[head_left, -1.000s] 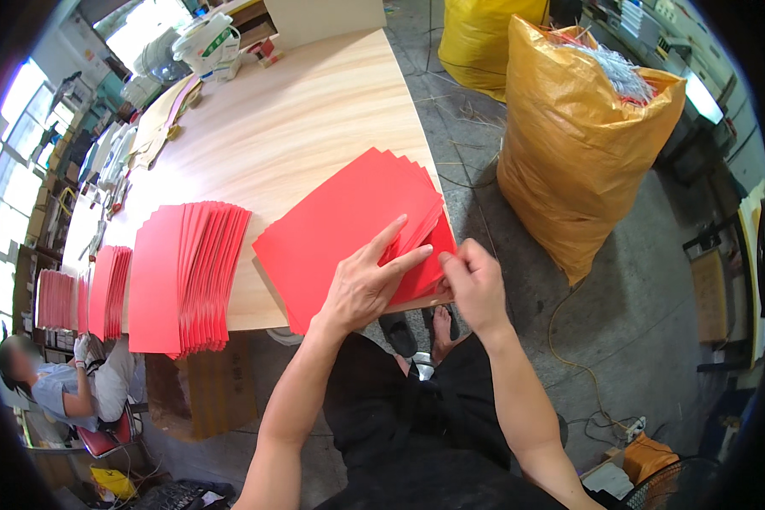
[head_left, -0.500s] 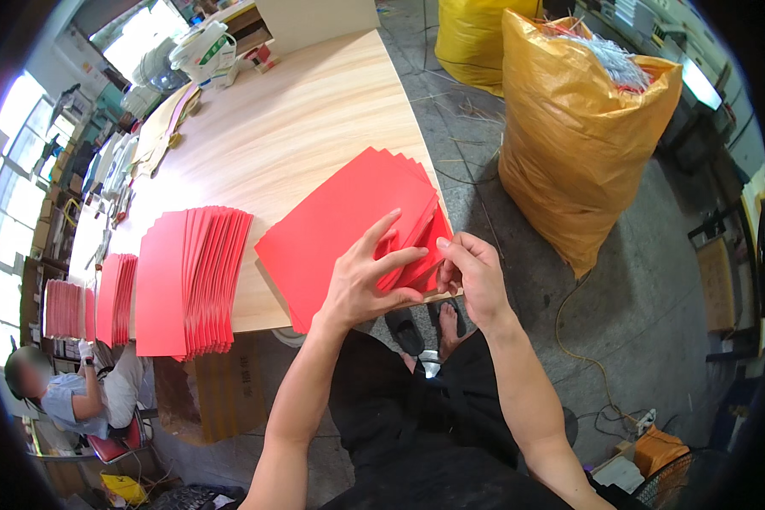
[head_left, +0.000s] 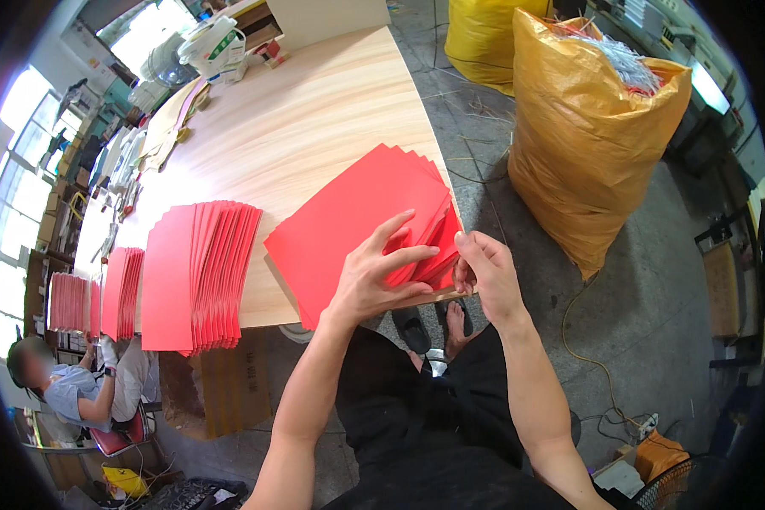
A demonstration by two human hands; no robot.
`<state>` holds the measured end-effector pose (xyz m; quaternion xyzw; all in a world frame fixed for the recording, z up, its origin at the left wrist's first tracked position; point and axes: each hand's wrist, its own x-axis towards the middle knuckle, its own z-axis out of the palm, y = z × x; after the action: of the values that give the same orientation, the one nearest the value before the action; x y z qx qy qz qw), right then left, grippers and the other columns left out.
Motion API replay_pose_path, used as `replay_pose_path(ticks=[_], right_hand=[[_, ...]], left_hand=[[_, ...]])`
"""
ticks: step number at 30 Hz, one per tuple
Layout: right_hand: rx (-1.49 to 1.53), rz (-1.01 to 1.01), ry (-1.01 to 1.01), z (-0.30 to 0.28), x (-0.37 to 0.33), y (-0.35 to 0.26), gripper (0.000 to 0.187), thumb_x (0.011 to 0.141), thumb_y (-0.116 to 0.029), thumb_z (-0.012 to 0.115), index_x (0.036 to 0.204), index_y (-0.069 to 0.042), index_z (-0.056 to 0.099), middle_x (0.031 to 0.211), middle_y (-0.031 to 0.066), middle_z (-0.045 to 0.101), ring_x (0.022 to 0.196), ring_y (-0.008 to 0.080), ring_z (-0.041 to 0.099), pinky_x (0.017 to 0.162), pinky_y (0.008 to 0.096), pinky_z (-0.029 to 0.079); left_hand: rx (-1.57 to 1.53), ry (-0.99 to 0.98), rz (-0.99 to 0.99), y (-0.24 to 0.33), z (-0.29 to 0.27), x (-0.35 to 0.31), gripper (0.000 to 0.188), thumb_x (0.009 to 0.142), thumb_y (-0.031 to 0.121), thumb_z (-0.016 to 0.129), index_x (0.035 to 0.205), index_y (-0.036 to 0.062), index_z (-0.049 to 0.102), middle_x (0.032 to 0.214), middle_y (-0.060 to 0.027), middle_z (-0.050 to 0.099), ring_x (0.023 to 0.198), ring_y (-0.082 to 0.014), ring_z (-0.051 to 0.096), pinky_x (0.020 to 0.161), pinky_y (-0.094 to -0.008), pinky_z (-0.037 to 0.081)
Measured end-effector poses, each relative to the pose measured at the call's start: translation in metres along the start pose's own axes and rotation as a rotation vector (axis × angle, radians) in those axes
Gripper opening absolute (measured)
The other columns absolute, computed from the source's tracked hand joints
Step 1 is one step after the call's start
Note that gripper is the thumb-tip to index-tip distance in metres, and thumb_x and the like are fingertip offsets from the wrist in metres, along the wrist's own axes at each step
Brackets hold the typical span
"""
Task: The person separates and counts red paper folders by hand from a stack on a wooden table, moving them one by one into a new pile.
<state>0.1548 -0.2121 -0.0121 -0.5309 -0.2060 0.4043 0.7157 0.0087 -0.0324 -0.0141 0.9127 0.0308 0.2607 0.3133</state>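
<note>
A loose stack of red paper sheets (head_left: 348,204) lies askew at the near right corner of the table, its right edges fanned out. My left hand (head_left: 374,274) rests over the stack's near right part with fingers spread. At the stack's right edge my right hand (head_left: 493,276) is closed, thumb against the curled fingers, at the corner of a lower red sheet. That corner appears pinched between thumb and forefinger. Left of the stack stands a thick fanned pile of red sheets (head_left: 168,276), then a smaller red pile (head_left: 124,293).
The wooden table (head_left: 314,110) holds a white bucket (head_left: 212,51) at the far left. An orange sack (head_left: 582,144) of scraps stands right of it, a yellow sack (head_left: 484,42) behind. At left a co-worker (head_left: 85,391) sits by a bundled pile (head_left: 68,302). A cardboard box (head_left: 221,387) sits below.
The whole view has shifted slightly, moving the table and sacks rightward in the picture. My hands keep nearly the same pose at the stack. The co-worker's arms have moved a little.
</note>
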Motion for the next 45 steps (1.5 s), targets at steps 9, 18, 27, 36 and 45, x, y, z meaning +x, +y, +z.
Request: replay_pose_path(ticks=[9, 18, 27, 36, 45], right_hand=[[0.089, -0.032, 0.055, -0.002, -0.003, 0.009, 0.041, 0.110, -0.039, 0.067, 0.083, -0.009, 0.061, 0.069, -0.0006, 0.062, 0.058, 0.0071, 0.057, 0.054, 0.0240, 0.043], [0.090, 0.049, 0.052, 0.003, 0.002, -0.002, 0.030, 0.108, -0.022, 0.067, 0.082, -0.008, 0.064, 0.070, 0.0008, 0.065, 0.058, 0.0098, 0.061, 0.054, 0.0253, 0.044], [0.049, 0.043, 0.039, 0.003, 0.000, -0.002, 0.030, 0.108, -0.025, 0.067, 0.083, -0.010, 0.065, 0.071, 0.0000, 0.065, 0.059, 0.0091, 0.061, 0.055, 0.0229, 0.041], [0.013, 0.002, 0.017, 0.001, -0.004, -0.003, 0.041, 0.116, -0.040, 0.056, 0.089, -0.010, 0.062, 0.071, -0.0010, 0.063, 0.063, 0.0077, 0.061, 0.058, 0.0226, 0.042], [-0.753, -0.708, 0.568, -0.012, -0.013, 0.026, 0.019, 0.103, -0.014, 0.064, 0.089, -0.002, 0.058, 0.086, 0.0142, 0.058, 0.076, 0.0304, 0.060, 0.068, 0.0447, 0.047]], left_hand=[[0.164, -0.023, 0.006, 0.006, 0.003, -0.002, 0.043, 0.092, 0.009, 0.076, 0.132, 0.0242, 0.079, 0.162, -0.0197, 0.052, 0.133, -0.0408, 0.068, 0.104, -0.0491, 0.061], [0.128, -0.031, 0.043, 0.004, 0.001, -0.003, 0.039, 0.090, 0.016, 0.083, 0.128, 0.0245, 0.080, 0.162, -0.0197, 0.052, 0.134, -0.0425, 0.066, 0.104, -0.0503, 0.061], [0.090, 0.040, 0.044, 0.002, 0.004, -0.003, 0.062, 0.066, 0.030, 0.102, 0.124, 0.0255, 0.081, 0.158, -0.0156, 0.056, 0.132, -0.0365, 0.069, 0.104, -0.0501, 0.062], [0.051, 0.060, 0.067, -0.001, 0.005, -0.001, 0.058, 0.070, 0.033, 0.099, 0.124, 0.0301, 0.080, 0.155, -0.0163, 0.058, 0.127, -0.0385, 0.070, 0.098, -0.0491, 0.064], [0.072, 0.043, 0.049, 0.002, 0.004, -0.001, 0.056, 0.072, 0.033, 0.099, 0.125, 0.0315, 0.080, 0.157, -0.0160, 0.056, 0.128, -0.0374, 0.070, 0.099, -0.0493, 0.063]])
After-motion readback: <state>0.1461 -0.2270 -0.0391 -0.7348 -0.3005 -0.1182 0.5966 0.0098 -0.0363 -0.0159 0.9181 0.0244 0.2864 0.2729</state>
